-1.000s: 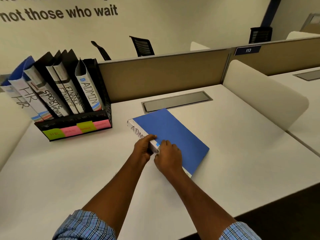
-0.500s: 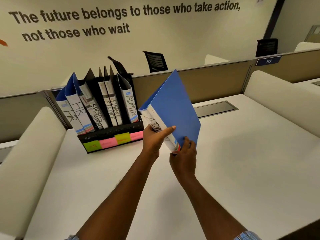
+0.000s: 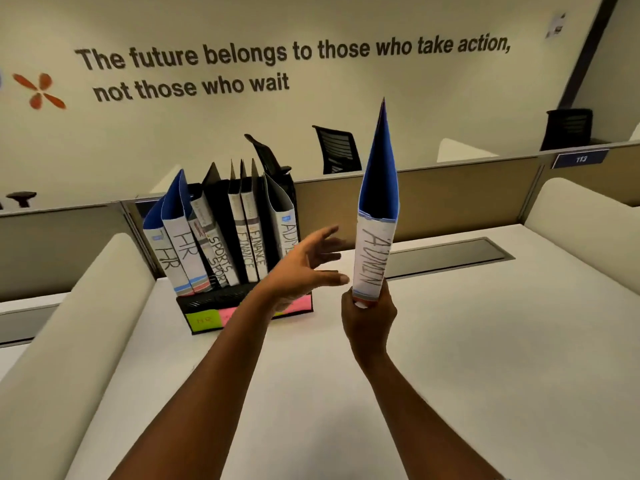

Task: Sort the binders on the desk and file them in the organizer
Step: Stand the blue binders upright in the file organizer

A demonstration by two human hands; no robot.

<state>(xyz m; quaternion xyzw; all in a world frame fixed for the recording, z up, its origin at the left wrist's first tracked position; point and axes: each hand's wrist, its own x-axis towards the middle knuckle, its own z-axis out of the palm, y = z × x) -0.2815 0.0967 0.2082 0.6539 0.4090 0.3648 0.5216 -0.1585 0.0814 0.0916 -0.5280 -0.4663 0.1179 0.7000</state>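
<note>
The right hand (image 3: 369, 315) grips the bottom of an upright blue binder with white "ADMIN" spine (image 3: 374, 261). The left hand (image 3: 304, 268) hovers with fingers spread before the black mesh organizer (image 3: 214, 299) at the white desk's (image 3: 485, 358) far edge.

Light's even and soft, slightly warm, from overhead. Shadows are weak, with just a faint shade on the desk (image 3: 467, 358) at the foot of the organizer (image 3: 249, 299). The desk reads bright off-white. The inside fold of the ADMIN binder (image 3: 374, 261) in my right hand (image 3: 369, 317) goes near black. Fingertips (image 3: 320, 242) of my left hand (image 3: 298, 271) are smeared, but the spine lettering is legible. The organizer's sticky labels are mostly too soft to read. Wide-angle bend: wall lettering (image 3: 277, 57) arcs and partition edges bow toward the corners.
</note>
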